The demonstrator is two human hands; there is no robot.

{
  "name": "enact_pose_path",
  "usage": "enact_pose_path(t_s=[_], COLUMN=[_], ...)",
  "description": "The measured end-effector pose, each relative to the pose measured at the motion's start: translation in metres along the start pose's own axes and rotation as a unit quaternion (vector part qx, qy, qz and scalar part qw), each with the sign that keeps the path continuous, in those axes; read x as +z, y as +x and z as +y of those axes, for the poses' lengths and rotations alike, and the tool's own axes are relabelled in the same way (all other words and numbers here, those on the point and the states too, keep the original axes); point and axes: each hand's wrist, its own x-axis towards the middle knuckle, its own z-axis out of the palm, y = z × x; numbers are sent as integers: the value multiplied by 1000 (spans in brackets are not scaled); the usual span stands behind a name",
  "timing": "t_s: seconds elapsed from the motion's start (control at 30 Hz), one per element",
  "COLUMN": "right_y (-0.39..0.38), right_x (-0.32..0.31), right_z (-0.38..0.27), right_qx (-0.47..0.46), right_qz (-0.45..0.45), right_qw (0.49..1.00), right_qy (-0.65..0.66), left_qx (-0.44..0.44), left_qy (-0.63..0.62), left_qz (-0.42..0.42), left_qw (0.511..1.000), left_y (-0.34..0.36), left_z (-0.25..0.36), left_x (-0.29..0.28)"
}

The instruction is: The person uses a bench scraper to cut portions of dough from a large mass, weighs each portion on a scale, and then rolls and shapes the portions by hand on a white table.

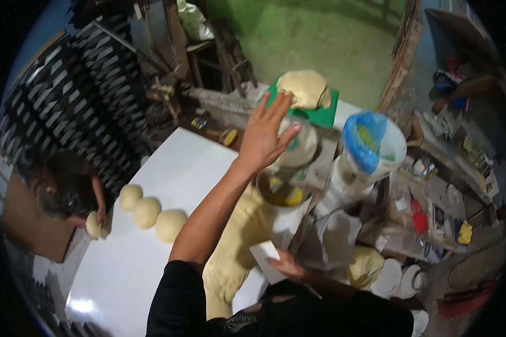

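My left hand (267,135) is stretched far forward with its fingers apart. Its fingertips overlap the near left edge of a dough lump (306,89); I cannot tell if they touch it. That lump lies on a green platform (323,117), which looks like the top of a scale. Lower down, my right hand (289,265) grips a flat white dough scraper (269,263). Beside the scraper a large mass of dough (230,269) stretches along the white table (118,269), partly hidden by my left arm. Three round dough balls (147,213) sit in a row left of that arm.
Across the table's left edge, another person's hand (100,216) holds a dough ball (93,224). A bucket with a blue bag (362,140) stands right of the scale. Near it is a bowl with something yellow (287,194). Dark stacked racks (84,101) fill the far left.
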Motion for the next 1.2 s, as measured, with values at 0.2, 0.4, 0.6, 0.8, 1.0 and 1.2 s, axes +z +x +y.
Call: enact_pose_path(t_s=[0.2,0.4,0.6,0.8,1.0,1.2], right_y=[11,26,32,14,-7,-11], right_x=[-72,-57,12,77,103,37], right_z=[-11,-36,-44,-83,-95,-108], right_qx=[51,16,-45,-72,-65,-33], right_qz=[-1,61,25,-65,-82,20], right_qw=[998,995,998,989,987,999], right_qy=[39,79,-32,-108,-121,12], left_qx=[20,-113,-367,-415,-403,-356], left_qy=[203,90,157,207,116,5], left_qz=[-61,5,-182,-207,-191,-308], left_qw=[977,990,899,861,887,882], left_y=[51,-90,-451,-548,-548,-487], left_z=[-62,-17,31,102,70,58], left_x=[110,19,-75,-96,-103,-121])
